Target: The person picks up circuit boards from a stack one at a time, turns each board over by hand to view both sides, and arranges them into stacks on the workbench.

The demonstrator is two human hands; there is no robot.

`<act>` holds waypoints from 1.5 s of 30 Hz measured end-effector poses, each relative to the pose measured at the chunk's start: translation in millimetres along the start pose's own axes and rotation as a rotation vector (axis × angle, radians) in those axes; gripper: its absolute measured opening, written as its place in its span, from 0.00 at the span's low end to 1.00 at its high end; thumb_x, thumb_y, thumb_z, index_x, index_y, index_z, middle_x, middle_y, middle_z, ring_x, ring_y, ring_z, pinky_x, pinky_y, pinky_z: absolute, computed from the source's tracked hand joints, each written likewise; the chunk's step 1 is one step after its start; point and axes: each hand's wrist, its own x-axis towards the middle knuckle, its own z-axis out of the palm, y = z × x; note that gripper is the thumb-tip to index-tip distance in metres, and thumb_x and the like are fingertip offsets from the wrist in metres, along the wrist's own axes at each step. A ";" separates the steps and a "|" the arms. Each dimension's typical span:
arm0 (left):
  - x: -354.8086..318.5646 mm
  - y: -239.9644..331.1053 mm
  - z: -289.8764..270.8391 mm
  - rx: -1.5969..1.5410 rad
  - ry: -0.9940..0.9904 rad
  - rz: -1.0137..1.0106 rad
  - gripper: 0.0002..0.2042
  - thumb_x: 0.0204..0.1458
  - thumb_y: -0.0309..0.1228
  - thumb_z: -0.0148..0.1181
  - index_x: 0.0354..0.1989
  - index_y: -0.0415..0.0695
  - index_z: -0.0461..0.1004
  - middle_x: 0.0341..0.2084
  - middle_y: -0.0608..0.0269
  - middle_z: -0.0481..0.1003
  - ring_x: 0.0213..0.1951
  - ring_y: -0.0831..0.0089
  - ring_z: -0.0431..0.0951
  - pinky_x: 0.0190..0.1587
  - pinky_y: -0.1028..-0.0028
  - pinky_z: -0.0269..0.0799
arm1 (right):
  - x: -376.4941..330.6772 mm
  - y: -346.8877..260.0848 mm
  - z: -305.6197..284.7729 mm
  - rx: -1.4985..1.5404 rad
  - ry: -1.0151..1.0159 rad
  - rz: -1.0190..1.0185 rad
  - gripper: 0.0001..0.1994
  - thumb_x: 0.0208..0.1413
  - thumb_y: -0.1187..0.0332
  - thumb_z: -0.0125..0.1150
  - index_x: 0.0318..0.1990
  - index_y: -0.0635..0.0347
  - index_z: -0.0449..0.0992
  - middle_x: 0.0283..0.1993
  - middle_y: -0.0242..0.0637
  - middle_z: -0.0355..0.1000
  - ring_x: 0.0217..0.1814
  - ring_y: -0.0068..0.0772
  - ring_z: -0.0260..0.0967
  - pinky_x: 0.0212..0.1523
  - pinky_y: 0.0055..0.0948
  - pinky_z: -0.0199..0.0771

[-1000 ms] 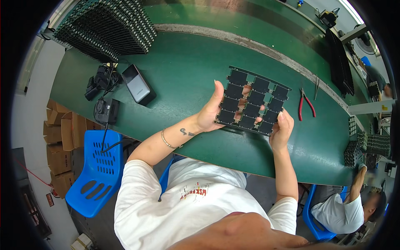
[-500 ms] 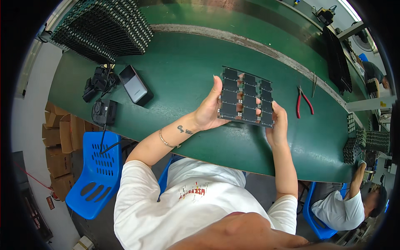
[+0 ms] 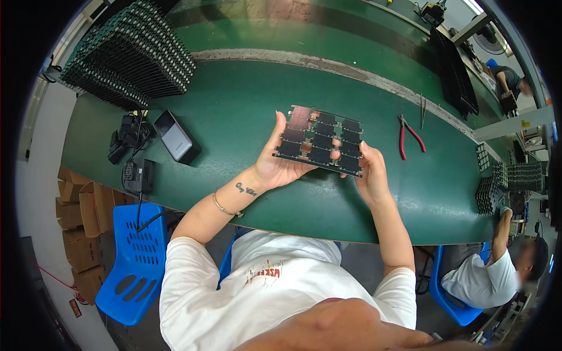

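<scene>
Between both hands, above the green table, I hold a black lattice-like panel (image 3: 322, 139) made of square dark tiles with gaps between them. It is tilted, and its upper left tiles catch a reddish shine. My left hand (image 3: 277, 158) grips the left edge, thumb up along the side and fingers underneath. At the right edge, my right hand (image 3: 370, 172) pinches the panel near its lower corner. Some fingers show through the gaps; the rest are hidden beneath. To the right on the table lie red-handled pliers (image 3: 411, 138) and tweezers (image 3: 422, 111).
A tall stack of similar panels (image 3: 132, 55) stands at the far left. Nearer are a grey power bank (image 3: 177, 137) and black adapters with cables (image 3: 137, 175). A blue chair (image 3: 132, 263) and cardboard boxes (image 3: 82, 245) stand left. Another person (image 3: 483, 275) sits at the right.
Both hands have shifted the panel a little left in the view and tilted it, so a reddish reflection now shows on its upper left. The whole view has also turned slightly.
</scene>
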 end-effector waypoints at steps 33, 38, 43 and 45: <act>-28.2 86.5 81.2 0.182 -0.135 0.537 0.32 0.51 0.60 0.44 0.57 0.50 0.60 0.46 0.42 0.68 0.43 0.53 0.73 0.48 0.60 0.71 | 15.4 12.0 -6.8 -0.239 -0.032 0.030 0.16 0.62 0.59 0.45 0.29 0.60 0.71 0.23 0.33 0.68 0.21 0.18 0.62 0.24 0.16 0.64; -73.7 182.2 168.0 1.323 0.064 1.220 0.29 0.49 0.61 0.46 0.54 0.57 0.67 0.41 0.50 0.74 0.37 0.61 0.77 0.42 0.64 0.72 | 14.0 11.0 -5.4 -0.260 -0.025 0.001 0.15 0.61 0.59 0.45 0.29 0.60 0.71 0.23 0.33 0.68 0.21 0.18 0.62 0.24 0.16 0.64; -87.1 291.1 229.6 2.112 1.113 1.276 0.36 0.41 0.49 0.65 0.59 0.49 0.62 0.37 0.53 0.75 0.29 0.61 0.74 0.35 0.71 0.70 | 14.7 10.6 -2.9 -0.249 -0.044 0.012 0.15 0.61 0.60 0.46 0.29 0.60 0.71 0.23 0.32 0.68 0.21 0.17 0.62 0.24 0.15 0.64; -71.0 323.0 227.9 2.357 1.618 0.761 0.38 0.44 0.51 0.62 0.64 0.55 0.55 0.42 0.54 0.74 0.36 0.61 0.77 0.36 0.71 0.70 | 14.1 10.0 -5.8 -0.240 -0.023 0.013 0.15 0.61 0.60 0.46 0.29 0.60 0.71 0.23 0.32 0.68 0.21 0.17 0.62 0.24 0.15 0.64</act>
